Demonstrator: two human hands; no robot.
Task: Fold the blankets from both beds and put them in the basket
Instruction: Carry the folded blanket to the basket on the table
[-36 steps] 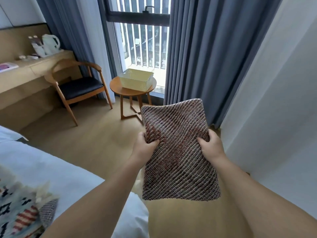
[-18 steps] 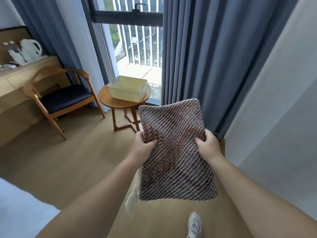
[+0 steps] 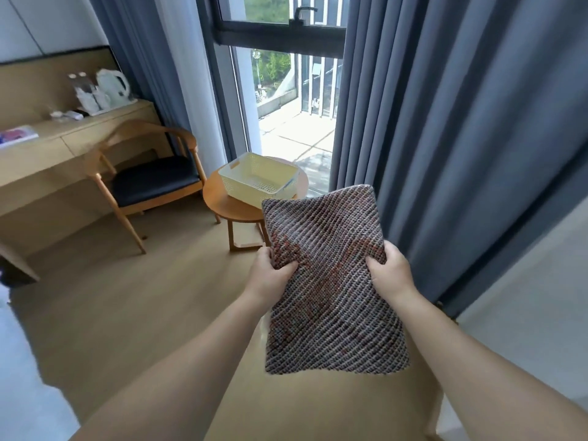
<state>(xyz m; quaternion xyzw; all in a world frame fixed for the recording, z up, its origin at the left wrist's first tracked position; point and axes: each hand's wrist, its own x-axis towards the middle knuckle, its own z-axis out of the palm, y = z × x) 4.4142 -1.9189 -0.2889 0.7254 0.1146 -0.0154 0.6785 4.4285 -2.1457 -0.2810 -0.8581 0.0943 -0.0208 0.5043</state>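
You are carrying 1 folded knitted blanket (image 3: 334, 281) toward the cream plastic basket (image 3: 259, 179), which looks empty, on the round wooden side table (image 3: 229, 206). Your left hand (image 3: 270, 275) and right hand (image 3: 389, 272) each clamp fingers over an edge. Next, lower it in flat. The wooden armchair (image 3: 149, 179) and curtain (image 3: 445, 122) flank the path; nothing blocks it.
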